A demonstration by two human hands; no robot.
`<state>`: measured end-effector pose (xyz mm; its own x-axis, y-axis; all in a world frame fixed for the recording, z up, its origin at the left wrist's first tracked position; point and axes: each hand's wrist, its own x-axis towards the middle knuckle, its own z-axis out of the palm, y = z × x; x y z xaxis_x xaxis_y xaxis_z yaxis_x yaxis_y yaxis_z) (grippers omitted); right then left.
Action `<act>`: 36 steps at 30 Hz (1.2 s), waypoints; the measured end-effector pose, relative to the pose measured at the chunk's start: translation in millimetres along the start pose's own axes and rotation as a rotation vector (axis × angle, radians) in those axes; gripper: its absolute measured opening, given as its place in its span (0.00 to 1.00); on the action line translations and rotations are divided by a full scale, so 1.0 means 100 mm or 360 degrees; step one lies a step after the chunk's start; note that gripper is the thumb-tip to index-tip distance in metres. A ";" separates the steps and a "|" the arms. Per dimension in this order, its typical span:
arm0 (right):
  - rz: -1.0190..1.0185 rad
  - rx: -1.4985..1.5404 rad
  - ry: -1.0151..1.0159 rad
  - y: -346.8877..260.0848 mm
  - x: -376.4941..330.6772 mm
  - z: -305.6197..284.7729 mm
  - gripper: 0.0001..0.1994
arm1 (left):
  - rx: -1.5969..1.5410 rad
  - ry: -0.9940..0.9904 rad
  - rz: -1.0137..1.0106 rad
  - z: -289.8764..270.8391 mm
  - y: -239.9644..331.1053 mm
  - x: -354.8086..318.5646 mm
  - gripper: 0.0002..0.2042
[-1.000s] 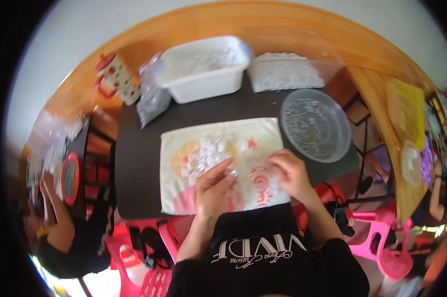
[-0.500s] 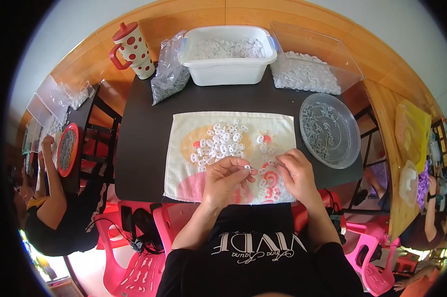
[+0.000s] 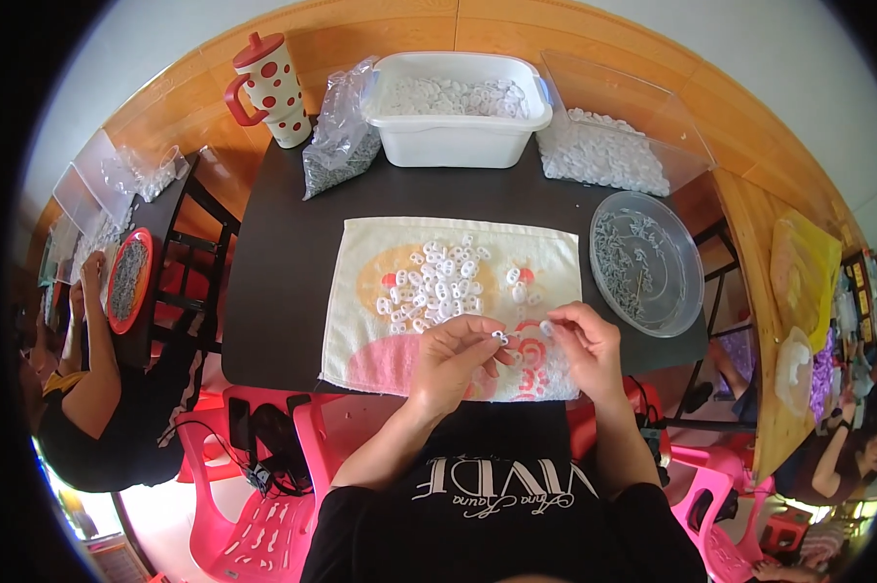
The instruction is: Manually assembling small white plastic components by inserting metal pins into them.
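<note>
Between thumb and index finger, my left hand (image 3: pixel 458 361) pinches a small white two-holed plastic piece (image 3: pixel 499 337). To its right, my right hand (image 3: pixel 592 355) is closed in a pinch with a tiny pale bit at its fingertips, too small to name. The hands are a little apart, both over the near part of a printed towel (image 3: pixel 361 335). A loose pile of white two-holed pieces (image 3: pixel 443 277) lies on the towel beyond my left hand. A smaller group of such pieces (image 3: pixel 518 290) sits to the right of the pile.
At the back stand a white tub (image 3: pixel 453 144), a bag of grey bits (image 3: pixel 339 160), a spotted tumbler (image 3: pixel 275 92) and a clear bin of white pieces (image 3: pixel 603 155). A round clear tray (image 3: pixel 686 316) holds slim grey parts at right. Another person (image 3: pixel 98 389) works at left.
My right hand has drawn slightly away from the left, and its fingers have closed up with a pale bit at the tips. My left hand still holds its white piece. The whole view has shifted slightly.
</note>
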<state>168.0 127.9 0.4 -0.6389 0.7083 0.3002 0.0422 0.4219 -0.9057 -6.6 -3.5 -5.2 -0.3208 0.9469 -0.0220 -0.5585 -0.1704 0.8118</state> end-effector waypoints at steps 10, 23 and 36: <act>0.0335 0.0803 0.0145 -0.24 0.01 0.08 0.06 | 0.0258 0.0092 0.0012 0.11 -0.07 -0.03 0.08; -0.0121 0.0308 -0.0075 -0.40 0.05 0.12 0.06 | 0.0117 0.0011 0.0001 0.18 0.02 -0.06 0.14; -0.0372 0.0028 -0.0267 -0.44 0.12 0.11 0.08 | 0.0113 0.0053 0.0137 0.19 -0.04 -0.08 0.14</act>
<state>150.5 111.3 40.7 -0.7478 0.4890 0.4490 -0.1337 0.5516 -0.8233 12.7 -5.2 2.6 -0.3914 0.9197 0.0311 -0.4726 -0.2299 0.8507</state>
